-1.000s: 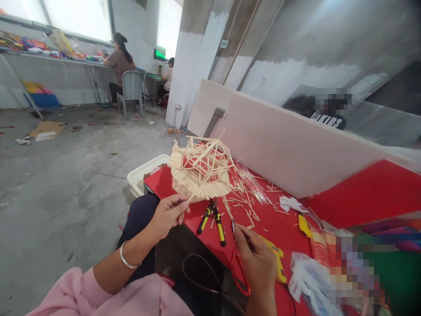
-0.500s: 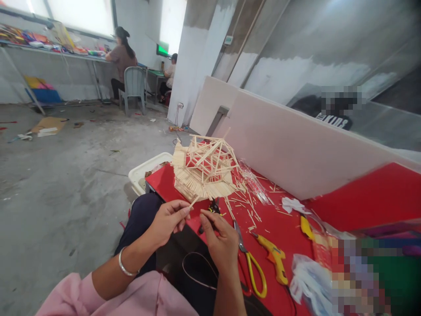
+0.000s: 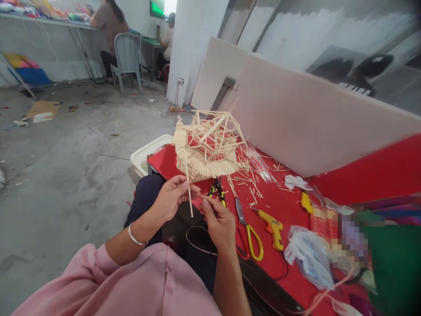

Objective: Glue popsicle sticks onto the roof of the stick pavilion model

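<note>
My left hand (image 3: 174, 197) pinches a thin wooden stick (image 3: 188, 186), which points up toward a wooden stick structure (image 3: 213, 140). That structure has an open lattice frame on a flat base of sticks laid side by side. My right hand (image 3: 219, 221) is closed close beside the left, thumb against fingers; whatever sits between the tips is too small to make out. Black-and-yellow pliers (image 3: 217, 189) lie just beyond the hands. To the right are scissors (image 3: 251, 241) with yellow and red handles and a yellow glue gun (image 3: 274, 228).
Loose sticks (image 3: 253, 184) litter the red tabletop (image 3: 230, 193). Clear plastic sleeves (image 3: 258, 162) and a plastic bag (image 3: 309, 250) lie there too. A pale board (image 3: 263, 101) stands behind. A white tub (image 3: 144, 153) is at left, and a person (image 3: 110, 30) sits by a chair (image 3: 127, 57).
The stick in my left hand has turned from a short slanted view to nearly upright, more of it showing. My hands stay close together. The camera view has tilted downward.
</note>
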### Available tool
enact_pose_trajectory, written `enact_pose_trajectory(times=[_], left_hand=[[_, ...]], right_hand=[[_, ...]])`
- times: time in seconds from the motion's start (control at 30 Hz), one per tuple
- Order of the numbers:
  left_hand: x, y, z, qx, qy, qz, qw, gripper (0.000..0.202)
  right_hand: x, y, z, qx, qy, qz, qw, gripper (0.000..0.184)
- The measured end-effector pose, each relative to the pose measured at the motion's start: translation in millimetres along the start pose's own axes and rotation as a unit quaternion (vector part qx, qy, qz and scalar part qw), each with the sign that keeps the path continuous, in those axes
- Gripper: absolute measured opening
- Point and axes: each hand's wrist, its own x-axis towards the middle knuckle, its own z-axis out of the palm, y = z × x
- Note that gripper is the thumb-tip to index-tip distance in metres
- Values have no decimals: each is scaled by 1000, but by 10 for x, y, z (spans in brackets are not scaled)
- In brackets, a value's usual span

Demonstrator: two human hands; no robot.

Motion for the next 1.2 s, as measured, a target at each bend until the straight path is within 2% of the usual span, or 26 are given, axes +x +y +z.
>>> enact_pose_trajectory(times=[0.1,0.2,0.3,0.4,0.47,0.57,0.67,0.77,0.83,0.93,1.0,1.1,1.2], left_hand=[[-3,18,6,3,19,18,1000,35],[-3,20,8,5,31,34,999,35],[-2,12,7,5,29,46,998,35],[-19,2,-1,16,15,57,998,33],[-41,-3,-15,55,13,76,995,29],[-71,-11,-54,144,39,109,983,23],[-71,-26,-89,175,52,102,978,22],[-57,-55,-71,172,25,90,981,21],[-59,-81,-20,197,10,102,975,21],[-89,-128,70,251,3,133,959,21],[-114,-160,99,257,-4,113,960,23],[-137,-175,73,242,-2,66,968,29],[-133,-122,13,223,12,73,972,28]], right_hand=[[-61,53,30,58,-49,67,995,33],[-104,91,74,104,-88,94,986,37],[-127,111,112,120,-97,81,985,34],[-118,142,80,87,-84,45,992,26],[-96,196,-16,38,-65,14,997,24],[-71,327,-259,-37,-17,-20,999,23],[-86,443,-493,-75,26,-20,997,23],[-131,461,-549,-78,31,-4,996,23],[-165,423,-454,-50,0,15,999,23],[-211,337,-170,46,-56,63,995,26],[-230,276,35,108,-75,84,988,30],[-224,192,243,144,-109,78,980,32],[-186,140,289,143,-139,57,978,32]])
